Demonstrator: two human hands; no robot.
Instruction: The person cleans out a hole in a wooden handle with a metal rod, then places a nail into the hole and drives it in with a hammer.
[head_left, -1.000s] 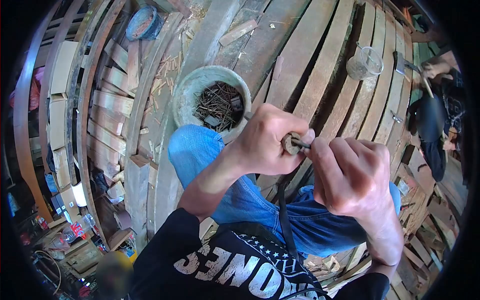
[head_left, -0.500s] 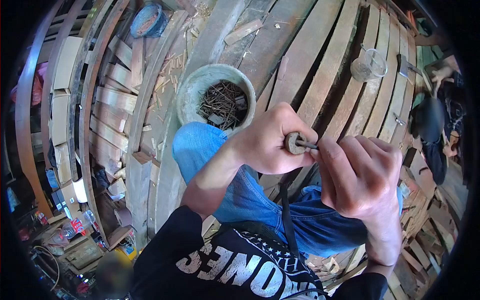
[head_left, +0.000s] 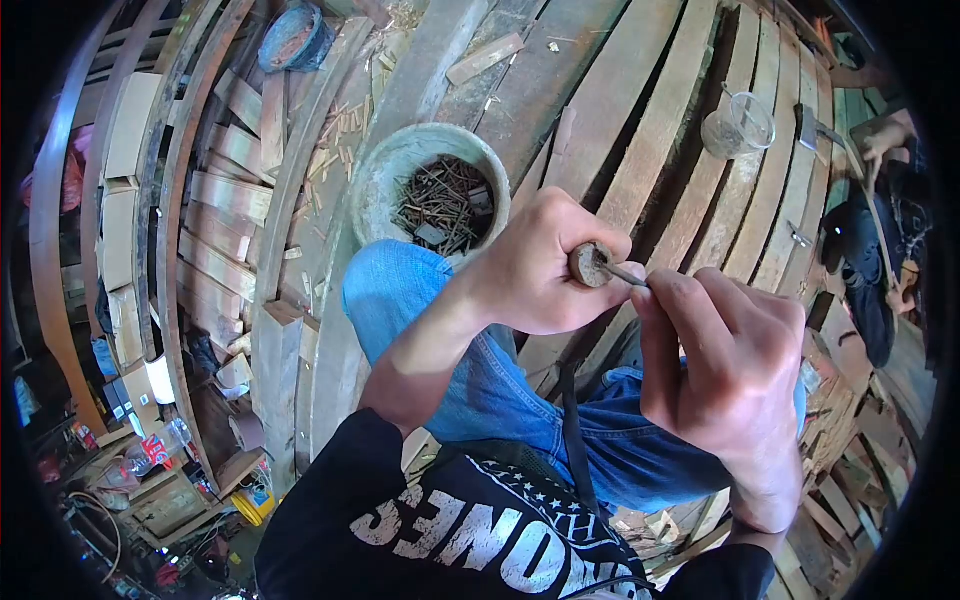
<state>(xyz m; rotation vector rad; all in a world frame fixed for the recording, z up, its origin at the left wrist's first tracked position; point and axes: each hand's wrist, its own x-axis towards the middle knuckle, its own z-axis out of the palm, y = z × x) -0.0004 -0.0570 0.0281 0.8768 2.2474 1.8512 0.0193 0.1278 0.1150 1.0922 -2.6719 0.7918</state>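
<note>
The left hand's (head_left: 535, 275) grip is closed round a round-ended piece (head_left: 581, 266) near the bucket (head_left: 369, 195), the right hand (head_left: 728, 350) pinching a thin rod (head_left: 622, 273) at its face; an angled push could skid it into the fingers

large white, worn capitals run across the black t-shirt (head_left: 320, 510) on the camera wearer, at the near middle; they show upside down, and "ones" can be read, with part of an "m" ahead of it. above them, closer to the jeans, smaller letters sit by a row of stars on the same shirt, too partial to read for certain. at the near left, a plastic bottle (head_left: 172, 440) has a red label (head_left: 155, 450) with white marks too small to read.
</note>
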